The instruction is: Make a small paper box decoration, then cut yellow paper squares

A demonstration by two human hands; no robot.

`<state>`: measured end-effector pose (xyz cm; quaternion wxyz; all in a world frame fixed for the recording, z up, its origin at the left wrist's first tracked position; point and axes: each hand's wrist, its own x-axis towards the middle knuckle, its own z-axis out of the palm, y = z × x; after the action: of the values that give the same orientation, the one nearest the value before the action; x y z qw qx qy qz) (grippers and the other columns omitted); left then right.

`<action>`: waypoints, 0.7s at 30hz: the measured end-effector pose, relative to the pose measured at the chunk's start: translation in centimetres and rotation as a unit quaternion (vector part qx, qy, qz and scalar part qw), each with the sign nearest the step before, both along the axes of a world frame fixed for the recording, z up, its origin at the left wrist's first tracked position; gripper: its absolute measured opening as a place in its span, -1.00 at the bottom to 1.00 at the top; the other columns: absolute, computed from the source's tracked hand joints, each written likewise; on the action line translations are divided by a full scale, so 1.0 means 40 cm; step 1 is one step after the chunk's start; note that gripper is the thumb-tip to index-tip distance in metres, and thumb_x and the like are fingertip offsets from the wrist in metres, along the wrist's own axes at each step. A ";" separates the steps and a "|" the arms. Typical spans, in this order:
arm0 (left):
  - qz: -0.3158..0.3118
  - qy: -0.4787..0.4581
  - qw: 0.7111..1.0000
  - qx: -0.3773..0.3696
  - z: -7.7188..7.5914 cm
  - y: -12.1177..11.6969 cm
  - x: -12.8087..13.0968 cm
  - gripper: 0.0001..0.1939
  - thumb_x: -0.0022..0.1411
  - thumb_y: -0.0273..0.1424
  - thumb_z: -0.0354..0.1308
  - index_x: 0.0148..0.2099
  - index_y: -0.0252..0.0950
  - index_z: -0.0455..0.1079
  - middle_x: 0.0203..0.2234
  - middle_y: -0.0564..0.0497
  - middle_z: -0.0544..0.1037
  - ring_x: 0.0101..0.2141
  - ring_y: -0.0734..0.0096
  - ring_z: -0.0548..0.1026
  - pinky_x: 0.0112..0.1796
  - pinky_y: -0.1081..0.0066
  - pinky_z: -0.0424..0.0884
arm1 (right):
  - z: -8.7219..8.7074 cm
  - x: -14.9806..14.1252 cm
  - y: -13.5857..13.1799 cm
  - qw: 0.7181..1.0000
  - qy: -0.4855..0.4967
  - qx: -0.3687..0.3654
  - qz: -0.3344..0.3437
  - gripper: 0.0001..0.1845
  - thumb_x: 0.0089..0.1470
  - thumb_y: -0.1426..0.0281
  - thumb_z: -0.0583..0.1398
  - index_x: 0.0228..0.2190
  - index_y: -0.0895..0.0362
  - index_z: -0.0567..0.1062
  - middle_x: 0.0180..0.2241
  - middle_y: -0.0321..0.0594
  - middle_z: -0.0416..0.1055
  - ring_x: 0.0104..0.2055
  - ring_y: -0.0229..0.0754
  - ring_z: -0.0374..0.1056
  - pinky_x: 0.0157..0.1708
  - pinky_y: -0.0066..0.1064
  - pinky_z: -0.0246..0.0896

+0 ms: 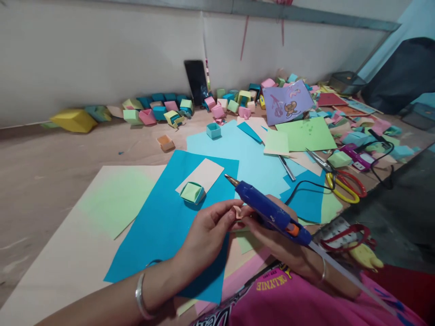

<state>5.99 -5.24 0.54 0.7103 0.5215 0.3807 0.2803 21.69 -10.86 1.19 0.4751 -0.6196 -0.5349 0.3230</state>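
A small folded piece of peach paper [238, 212] is pinched between the thumb and fingers of my left hand [206, 232]. My right hand [263, 233] is closed around a blue glue gun [263, 203], its nozzle pointing up and left and a long glue stick trailing from its back. The right fingertips also meet the peach piece, though the glue gun hides much of that hand. Behind my hands, a small teal paper box [192, 193] with a light green filling sits on a peach strip [212, 173] over a blue sheet [149, 226].
Scissors [335, 176] and a pen [287, 168] lie to the right, near a purple device [355, 156] with a black cord. Small paper boxes [159, 113] line the wall, where a phone [196, 82] leans. Paper scraps crowd the right edge. A peach box [165, 142] stands farther left.
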 end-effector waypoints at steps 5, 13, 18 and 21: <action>-0.016 0.001 0.998 0.061 0.001 -0.011 0.001 -0.82 0.29 -0.34 0.09 -0.17 -0.18 0.53 -0.20 -0.04 0.61 -0.10 0.17 0.53 -0.04 0.07 0.50 | 0.010 -0.004 -0.001 0.999 0.032 -0.026 0.001 -0.91 0.05 0.28 0.28 -0.38 0.03 0.54 -0.32 -0.24 0.52 -0.28 -0.11 0.47 -0.29 -0.31 0.47; -0.025 0.082 0.983 0.163 -0.002 -0.011 -0.013 -0.76 0.24 -0.32 0.17 -0.05 -0.18 0.52 -0.25 -0.06 0.62 -0.24 0.18 0.55 -0.22 0.15 0.54 | 0.000 0.001 -0.008 0.999 0.043 -0.028 0.013 -0.92 0.06 0.32 0.28 -0.34 0.02 0.51 -0.29 -0.25 0.55 -0.24 -0.10 0.49 -0.32 -0.31 0.45; -0.020 0.124 0.958 0.256 -0.005 -0.003 -0.019 -0.80 0.31 -0.31 0.12 -0.15 -0.20 0.56 -0.27 -0.06 0.65 -0.35 0.31 0.57 -0.31 0.26 0.55 | -0.015 0.003 -0.006 0.999 0.044 -0.031 -0.001 -0.88 0.07 0.29 0.27 -0.33 0.05 0.51 -0.37 -0.25 0.55 -0.34 -0.13 0.47 -0.41 -0.33 0.44; -0.011 0.125 0.936 0.329 -0.015 0.001 -0.023 -0.81 0.32 -0.36 0.12 -0.11 -0.21 0.56 -0.22 -0.07 0.66 -0.29 0.31 0.60 -0.26 0.28 0.57 | -0.015 0.001 -0.006 0.999 0.033 -0.041 -0.004 -0.86 0.10 0.27 0.26 -0.35 0.08 0.50 -0.45 -0.25 0.53 -0.39 -0.15 0.45 -0.46 -0.35 0.43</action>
<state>5.07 -5.20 -0.05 0.4491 0.7608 0.3472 0.3145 21.75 -11.09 0.57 0.4681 -0.6294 -0.5027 0.3634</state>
